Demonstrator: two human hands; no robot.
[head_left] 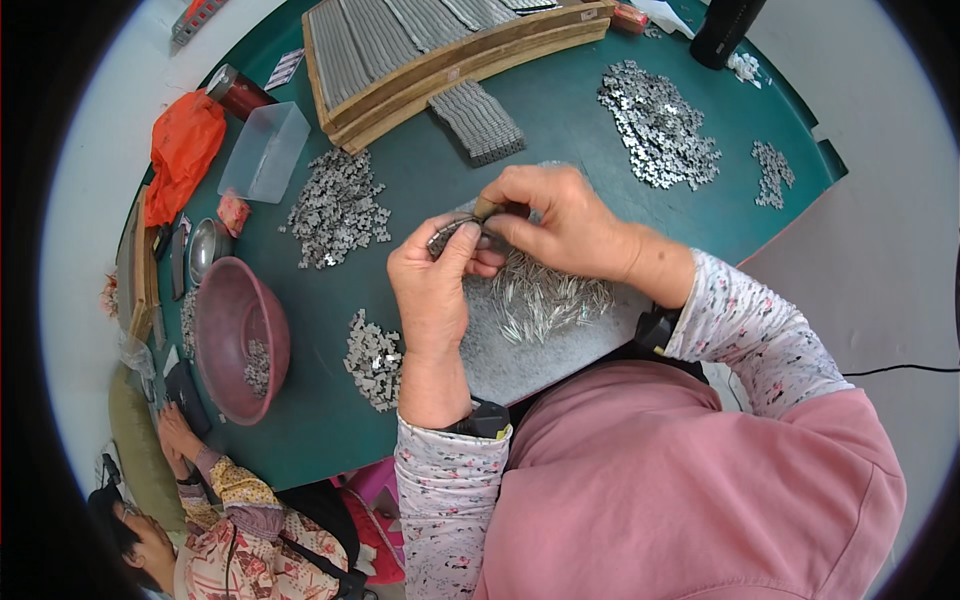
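Observation:
My two hands meet above a grey felt-like mat [490, 375]. My left hand [432, 300] is closed round a short row of small dark metal pieces [438, 238], its thumb pressed on top. Against the right end of that row, the fingers of my right hand [575, 222] are pinched together. Whatever lies between those fingertips is too small and covered to make out. Below my hands a heap of thin, shiny metal pins [545, 302] spreads over the mat. Just left of my left wrist lies a small pile of silvery metal pieces [374, 362].
Loose metal pieces [340, 208] and another heap [660, 130] lie on the green table [560, 120]. A joined metal block [478, 122] rests before a wooden tray [455, 85]. Left are a pink bowl [215, 330], a clear box [265, 155] and a co-worker [250, 530].

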